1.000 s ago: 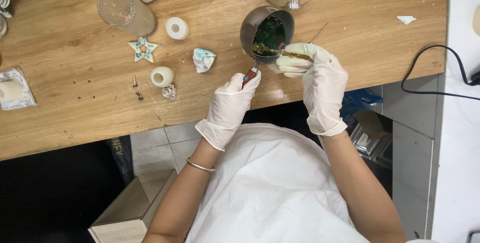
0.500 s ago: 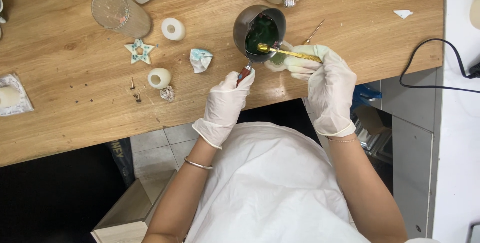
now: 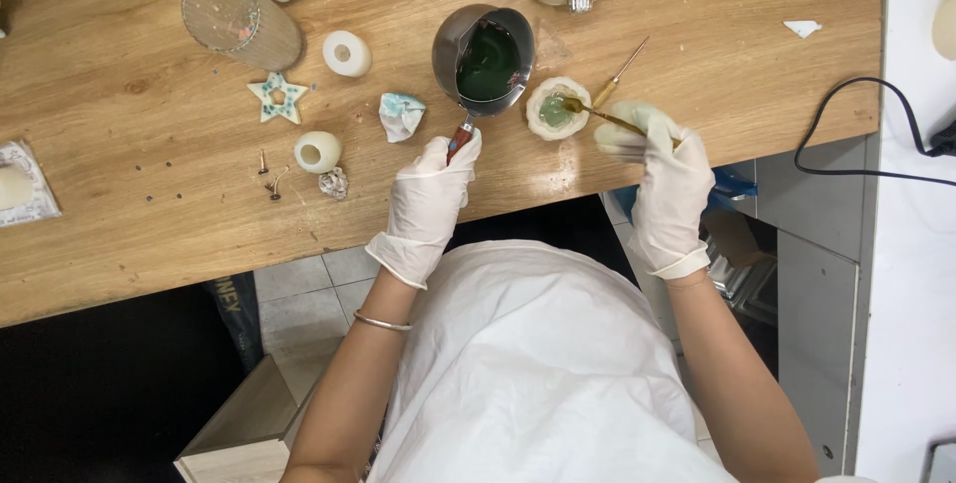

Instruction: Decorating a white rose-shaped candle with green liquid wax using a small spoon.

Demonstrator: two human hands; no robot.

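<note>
While the left hand (image 3: pixel 430 189) grips the handle of the small pot (image 3: pixel 484 60) of green liquid just ahead of it, the right hand (image 3: pixel 665 169) pinches a brass spoon (image 3: pixel 597 113) over the white mould (image 3: pixel 556 107) to its left, where a tilt could drip liquid onto the table (image 3: pixel 119 214).

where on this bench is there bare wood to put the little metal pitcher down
Bare wood lies along the near edge left of the left hand, below the small nails, and at the far right between the round white mould and the black cable. It is crowded around the pitcher and the star mould.
</note>
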